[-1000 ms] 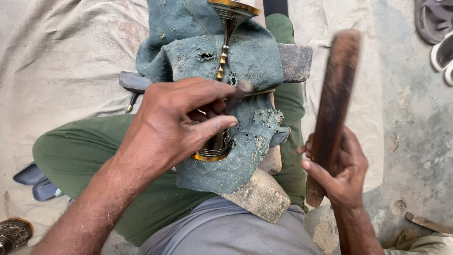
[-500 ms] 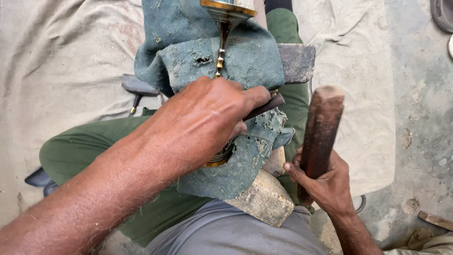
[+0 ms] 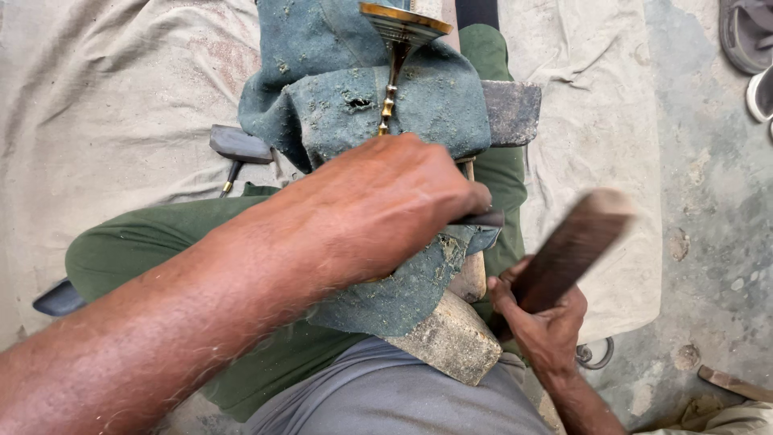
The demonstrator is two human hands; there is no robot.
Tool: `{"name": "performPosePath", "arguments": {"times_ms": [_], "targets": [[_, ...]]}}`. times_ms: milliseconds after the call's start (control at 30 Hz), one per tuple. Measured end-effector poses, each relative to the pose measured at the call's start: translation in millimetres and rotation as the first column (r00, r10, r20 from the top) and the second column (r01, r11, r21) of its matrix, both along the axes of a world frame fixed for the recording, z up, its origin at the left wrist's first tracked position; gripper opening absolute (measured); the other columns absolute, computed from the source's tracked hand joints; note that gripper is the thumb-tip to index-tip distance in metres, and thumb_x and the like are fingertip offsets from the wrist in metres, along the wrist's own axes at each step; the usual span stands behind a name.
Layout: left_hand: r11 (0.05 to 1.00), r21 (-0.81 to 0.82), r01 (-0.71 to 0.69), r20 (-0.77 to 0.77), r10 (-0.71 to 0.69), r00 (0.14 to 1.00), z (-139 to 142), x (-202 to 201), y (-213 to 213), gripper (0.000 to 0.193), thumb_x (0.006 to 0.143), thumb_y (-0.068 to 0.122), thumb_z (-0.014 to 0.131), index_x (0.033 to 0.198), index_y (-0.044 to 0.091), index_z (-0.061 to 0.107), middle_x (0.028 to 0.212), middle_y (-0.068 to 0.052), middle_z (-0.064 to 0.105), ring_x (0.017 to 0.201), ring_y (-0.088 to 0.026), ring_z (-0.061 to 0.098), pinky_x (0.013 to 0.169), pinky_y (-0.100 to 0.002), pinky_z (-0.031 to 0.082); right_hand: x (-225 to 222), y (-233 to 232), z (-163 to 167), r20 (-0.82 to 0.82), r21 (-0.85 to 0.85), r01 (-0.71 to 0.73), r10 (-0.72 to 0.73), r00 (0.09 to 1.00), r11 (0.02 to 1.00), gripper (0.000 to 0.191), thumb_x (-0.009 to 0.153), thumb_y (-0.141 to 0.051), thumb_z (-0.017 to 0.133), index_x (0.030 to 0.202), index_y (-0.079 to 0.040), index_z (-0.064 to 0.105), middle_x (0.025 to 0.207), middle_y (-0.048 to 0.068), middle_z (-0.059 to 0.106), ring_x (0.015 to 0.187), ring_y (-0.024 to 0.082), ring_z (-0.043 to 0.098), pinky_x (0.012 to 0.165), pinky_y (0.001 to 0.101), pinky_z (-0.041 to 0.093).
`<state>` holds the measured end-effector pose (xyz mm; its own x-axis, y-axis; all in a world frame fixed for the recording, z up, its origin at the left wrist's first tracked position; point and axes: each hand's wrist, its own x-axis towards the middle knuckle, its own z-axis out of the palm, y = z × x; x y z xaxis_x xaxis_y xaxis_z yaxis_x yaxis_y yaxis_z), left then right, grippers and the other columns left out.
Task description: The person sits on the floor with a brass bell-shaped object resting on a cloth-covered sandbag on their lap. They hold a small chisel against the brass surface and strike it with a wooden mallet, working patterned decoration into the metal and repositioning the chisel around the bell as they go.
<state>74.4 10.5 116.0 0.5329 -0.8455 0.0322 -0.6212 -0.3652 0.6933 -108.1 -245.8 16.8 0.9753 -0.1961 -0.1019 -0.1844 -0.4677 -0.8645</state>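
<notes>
Left forearm is coming in from the bottom-left corner and stretching diagonally up across the lap, wrist pretty much straight. The left hand (image 3: pixel 386 205) is lying knuckles-up with the fingers curling down and closing tight around a thin dark tool (fingertips are hiding under the hand, so can't see them). The right hand (image 3: pixel 547 322) is sitting lower, near the right knee, wrist bending upward, fingers and thumb wrapping around the bottom end of a dark stick (image 3: pixel 568 246) that's angling up and blurring.

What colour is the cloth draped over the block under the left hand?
Dusty blue-green cloth, clearest in the head view, beneath the left hand.
</notes>
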Motion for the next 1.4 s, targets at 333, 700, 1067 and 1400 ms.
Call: {"name": "performPosePath", "arguments": {"times_ms": [333,700,1067,1400], "targets": [[0.987,0.096,0.13,-0.02,-0.129,0.991,19.8,-20.2,-25.2,0.017,0.088,0.013,0.06,0.082,0.013,0.076,0.078,-0.015,0.071,0.075,-0.036,0.071,0.062,-0.051,0.053,-31.2,-14.4,1.5,0.057,-0.306,0.082,-0.068,0.996,0.949,0.025,0.081,-0.006,0.084,0.098,-0.002,0.066,0.082,0.004,0.071,0.072,0.012,0.068,0.067,0.0256,0.055],[0.992,-0.116,-0.04,0.034,0.044,0.998,10.0,-72.8,1.4,0.029,0.081,0.007,0.069,0.109,0.013,0.071,0.08,-0.016,0.07,0.075,-0.038,0.07,0.062,-0.051,0.054,-59.1,-30.0,35.0,-0.035,-0.117,0.06,-0.064,0.997,0.991,0.022,0.085,-0.004,0.079,0.103,-0.004,0.067,0.084,0.004,0.073,0.073,0.014,0.072,0.066,0.0291,0.063],[0.868,-0.211,-0.449,-0.111,0.435,0.894,-1.5,-114.5,9.1,0.037,0.086,0.015,0.08,0.121,0.012,0.068,0.085,-0.01,0.068,0.074,-0.03,0.07,0.065,-0.042,0.056,29.0,-33.6,140.4,-0.146,-0.578,-0.339,0.314,0.938,0.742,0.065,0.082,-0.018,0.085,0.139,-0.004,0.058,0.096,0.008,0.07,0.079,0.017,0.071,0.071,0.035,0.064],[0.645,-0.406,-0.647,-0.181,0.638,0.749,-9.6,-149.3,4.5,0.039,0.088,0.009,0.083,0.122,0.004,0.065,0.088,-0.009,0.069,0.073,-0.018,0.071,0.062,-0.031,0.059,86.0,7.9,205.3,-0.227,-0.674,-0.604,0.659,0.717,0.425,0.049,0.084,-0.003,0.077,0.132,-0.003,0.067,0.098,0.012,0.072,0.081,0.021,0.071,0.072,0.037,0.059]]}}
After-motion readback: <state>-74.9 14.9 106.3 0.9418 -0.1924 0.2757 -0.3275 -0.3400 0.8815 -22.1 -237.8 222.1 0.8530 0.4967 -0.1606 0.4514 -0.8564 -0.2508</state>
